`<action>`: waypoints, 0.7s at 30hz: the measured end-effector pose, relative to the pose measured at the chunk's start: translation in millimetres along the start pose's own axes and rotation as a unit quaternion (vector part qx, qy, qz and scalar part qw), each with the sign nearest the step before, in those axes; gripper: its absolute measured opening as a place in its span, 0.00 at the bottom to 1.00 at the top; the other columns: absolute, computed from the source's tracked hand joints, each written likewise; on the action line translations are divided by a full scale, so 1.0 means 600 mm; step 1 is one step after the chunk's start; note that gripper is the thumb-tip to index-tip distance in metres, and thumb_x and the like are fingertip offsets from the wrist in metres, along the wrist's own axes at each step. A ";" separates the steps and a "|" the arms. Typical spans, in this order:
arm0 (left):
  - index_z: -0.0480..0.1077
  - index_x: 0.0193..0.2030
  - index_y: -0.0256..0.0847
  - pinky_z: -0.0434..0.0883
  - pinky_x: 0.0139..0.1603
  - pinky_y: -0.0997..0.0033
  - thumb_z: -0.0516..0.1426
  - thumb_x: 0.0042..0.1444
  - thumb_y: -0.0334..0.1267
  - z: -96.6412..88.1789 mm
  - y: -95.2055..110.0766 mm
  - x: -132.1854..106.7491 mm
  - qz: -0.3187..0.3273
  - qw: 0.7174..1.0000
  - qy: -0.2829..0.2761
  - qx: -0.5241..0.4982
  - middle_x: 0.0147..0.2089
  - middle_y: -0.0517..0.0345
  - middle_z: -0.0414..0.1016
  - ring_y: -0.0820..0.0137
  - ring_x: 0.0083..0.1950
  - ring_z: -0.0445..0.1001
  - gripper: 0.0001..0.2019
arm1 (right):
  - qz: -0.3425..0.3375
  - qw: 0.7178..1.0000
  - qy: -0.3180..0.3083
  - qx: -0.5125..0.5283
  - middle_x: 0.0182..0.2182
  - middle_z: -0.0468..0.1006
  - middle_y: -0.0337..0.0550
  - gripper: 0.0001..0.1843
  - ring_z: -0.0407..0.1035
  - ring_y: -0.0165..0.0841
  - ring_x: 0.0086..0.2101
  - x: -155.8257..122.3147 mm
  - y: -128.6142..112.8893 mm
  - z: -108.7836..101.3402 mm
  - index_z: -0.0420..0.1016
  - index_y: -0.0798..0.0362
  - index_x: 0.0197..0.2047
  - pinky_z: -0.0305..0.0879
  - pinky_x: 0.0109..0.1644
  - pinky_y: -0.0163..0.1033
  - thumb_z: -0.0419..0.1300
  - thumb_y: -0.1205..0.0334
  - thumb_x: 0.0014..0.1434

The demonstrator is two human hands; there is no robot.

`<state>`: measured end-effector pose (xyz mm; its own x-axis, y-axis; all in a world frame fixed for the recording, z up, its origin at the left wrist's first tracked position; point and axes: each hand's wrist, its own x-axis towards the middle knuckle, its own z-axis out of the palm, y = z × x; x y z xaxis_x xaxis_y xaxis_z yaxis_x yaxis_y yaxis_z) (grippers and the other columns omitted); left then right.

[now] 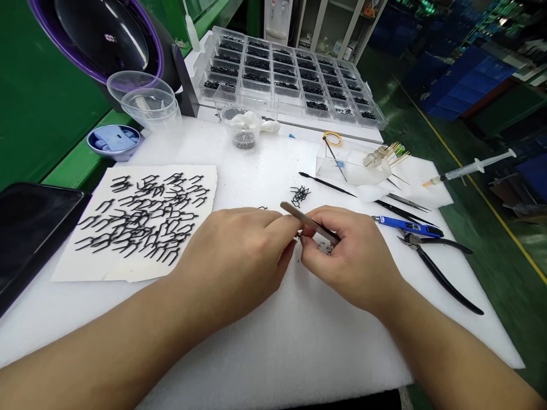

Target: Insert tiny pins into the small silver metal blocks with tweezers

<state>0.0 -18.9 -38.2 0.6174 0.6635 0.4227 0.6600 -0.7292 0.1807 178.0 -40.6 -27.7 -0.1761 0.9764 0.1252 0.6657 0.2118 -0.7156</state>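
Note:
My right hand (350,256) is closed around metal tweezers (307,221), whose free end points up and to the left. My left hand (239,256) meets it at the middle of the white foam pad (273,336), fingertips pinched on something tiny that I cannot make out. A small heap of black parts (299,195) lies just beyond the hands. To the left, a white paper sheet (137,222) carries several black forked pieces.
Black pliers (440,267), a blue-handled tool (405,226) and thin black picks (327,183) lie to the right. A compartment tray (290,74) stands at the back, with clear cups (147,99), a small cup (244,128), a syringe (470,168) and a dark tablet (29,228).

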 end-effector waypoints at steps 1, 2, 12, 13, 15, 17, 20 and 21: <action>0.78 0.40 0.42 0.62 0.24 0.63 0.56 0.58 0.30 -0.001 0.000 0.000 -0.001 1.000 -0.003 0.001 0.30 0.61 0.80 0.62 0.27 0.77 0.09 | -0.001 1.000 -0.001 -0.001 0.27 0.74 0.31 0.07 0.66 0.28 0.29 0.000 0.000 0.000 0.71 0.51 0.27 0.61 0.35 0.35 0.59 0.73 0.50; 0.78 0.40 0.42 0.62 0.24 0.63 0.56 0.58 0.30 -0.002 0.001 0.000 -0.001 1.000 -0.006 0.002 0.30 0.61 0.80 0.62 0.27 0.78 0.09 | -0.003 1.000 -0.003 -0.001 0.27 0.74 0.32 0.07 0.66 0.28 0.30 0.000 0.000 0.000 0.70 0.51 0.27 0.61 0.35 0.36 0.59 0.73 0.50; 0.78 0.40 0.42 0.63 0.24 0.62 0.55 0.60 0.31 -0.004 -0.003 0.001 -0.002 1.000 -0.017 0.000 0.32 0.60 0.81 0.62 0.28 0.78 0.10 | -0.009 1.000 -0.006 -0.009 0.26 0.74 0.33 0.07 0.66 0.29 0.30 0.002 -0.002 -0.004 0.69 0.51 0.27 0.60 0.35 0.37 0.59 0.74 0.50; 0.77 0.40 0.42 0.63 0.24 0.62 0.55 0.60 0.31 -0.004 -0.002 0.001 -0.003 1.000 -0.018 -0.001 0.32 0.60 0.81 0.62 0.28 0.78 0.09 | -0.008 1.000 -0.007 -0.011 0.26 0.74 0.33 0.07 0.66 0.29 0.30 0.002 -0.003 -0.004 0.69 0.51 0.27 0.60 0.35 0.37 0.58 0.74 0.50; 0.77 0.40 0.43 0.62 0.23 0.63 0.55 0.60 0.32 -0.004 -0.002 0.002 -0.003 1.000 -0.018 -0.002 0.31 0.60 0.81 0.62 0.28 0.78 0.09 | -0.005 1.000 -0.010 -0.012 0.26 0.74 0.33 0.07 0.66 0.29 0.30 0.001 -0.003 -0.004 0.69 0.52 0.27 0.60 0.35 0.37 0.58 0.74 0.50; 0.76 0.41 0.44 0.62 0.23 0.63 0.55 0.60 0.32 -0.005 -0.002 0.001 -0.002 1.000 -0.018 0.000 0.31 0.61 0.81 0.62 0.28 0.78 0.09 | -0.002 1.000 -0.011 -0.014 0.26 0.74 0.33 0.07 0.66 0.30 0.30 0.000 -0.004 -0.004 0.70 0.52 0.27 0.60 0.35 0.37 0.58 0.74 0.50; 0.76 0.41 0.44 0.61 0.23 0.63 0.55 0.60 0.32 -0.007 -0.002 0.000 -0.005 1.000 -0.022 0.006 0.31 0.61 0.81 0.61 0.28 0.78 0.09 | -0.004 1.000 -0.010 -0.014 0.26 0.74 0.33 0.07 0.66 0.30 0.30 0.000 -0.004 -0.004 0.70 0.51 0.27 0.60 0.35 0.37 0.58 0.73 0.50; 0.76 0.41 0.45 0.61 0.23 0.63 0.55 0.60 0.32 -0.008 -0.002 0.000 -0.006 1.000 -0.024 0.008 0.31 0.61 0.81 0.61 0.28 0.78 0.09 | -0.005 1.000 -0.010 -0.013 0.27 0.75 0.33 0.07 0.66 0.30 0.30 0.000 -0.004 -0.004 0.70 0.51 0.27 0.60 0.35 0.37 0.58 0.73 0.51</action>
<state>-3.1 -18.9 -34.4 0.6286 0.6802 0.3772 0.6744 -0.7182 0.1713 178.0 -41.0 -24.4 -0.1971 0.9732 0.1181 0.6827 0.2227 -0.6959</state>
